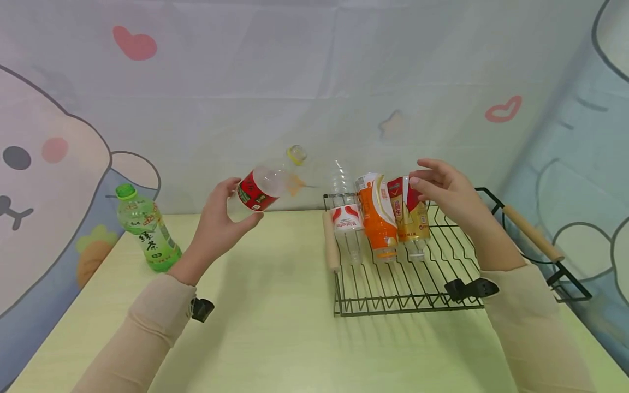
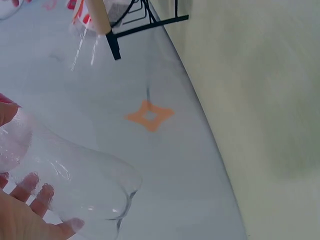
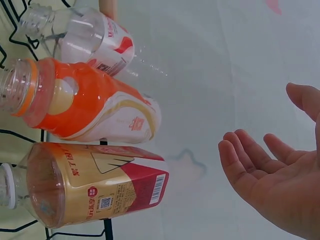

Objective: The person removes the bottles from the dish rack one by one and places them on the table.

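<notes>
Head view: a red-labelled bottle is held tilted above the tabletop, toward its far edge, gripped between thumb and fingers of the left hand. The right hand, fingers relaxed, holds nothing near the gold bottle, on the wire rack beside the orange bottle.

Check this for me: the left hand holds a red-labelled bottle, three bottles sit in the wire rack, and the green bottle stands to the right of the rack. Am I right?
Not quite: the green bottle stands left of the wire rack, as the head view shows. Otherwise yes: the left hand holds the red-labelled bottle, and three bottles sit in the rack.
</notes>
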A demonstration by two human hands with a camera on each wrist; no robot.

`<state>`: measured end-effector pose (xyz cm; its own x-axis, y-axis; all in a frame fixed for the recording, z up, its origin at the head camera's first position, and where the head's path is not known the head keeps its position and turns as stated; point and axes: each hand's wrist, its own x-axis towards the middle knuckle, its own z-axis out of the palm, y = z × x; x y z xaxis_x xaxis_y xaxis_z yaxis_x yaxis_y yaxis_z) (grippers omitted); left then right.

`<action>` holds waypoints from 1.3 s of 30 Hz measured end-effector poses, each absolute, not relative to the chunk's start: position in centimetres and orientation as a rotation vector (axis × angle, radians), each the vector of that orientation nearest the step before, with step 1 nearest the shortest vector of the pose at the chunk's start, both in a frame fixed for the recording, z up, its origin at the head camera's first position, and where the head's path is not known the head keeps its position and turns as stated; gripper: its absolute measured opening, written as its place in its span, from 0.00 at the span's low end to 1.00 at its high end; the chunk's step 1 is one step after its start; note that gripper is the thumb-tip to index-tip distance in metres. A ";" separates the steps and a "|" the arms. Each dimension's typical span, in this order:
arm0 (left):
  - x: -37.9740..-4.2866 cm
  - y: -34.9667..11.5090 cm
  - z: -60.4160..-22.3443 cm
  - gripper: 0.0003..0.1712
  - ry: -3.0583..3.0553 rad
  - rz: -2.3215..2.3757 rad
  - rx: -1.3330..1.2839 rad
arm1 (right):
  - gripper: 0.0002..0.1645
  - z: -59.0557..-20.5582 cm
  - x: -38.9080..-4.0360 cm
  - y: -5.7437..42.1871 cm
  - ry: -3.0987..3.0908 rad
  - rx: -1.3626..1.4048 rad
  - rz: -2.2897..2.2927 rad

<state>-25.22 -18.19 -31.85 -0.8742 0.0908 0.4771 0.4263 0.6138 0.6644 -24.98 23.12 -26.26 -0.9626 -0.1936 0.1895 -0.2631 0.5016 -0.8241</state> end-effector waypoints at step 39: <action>-27.1 -23.8 -35.5 0.47 -2.335 -1.544 0.171 | 0.51 -31.0 -29.7 27.2 -2.701 0.126 1.527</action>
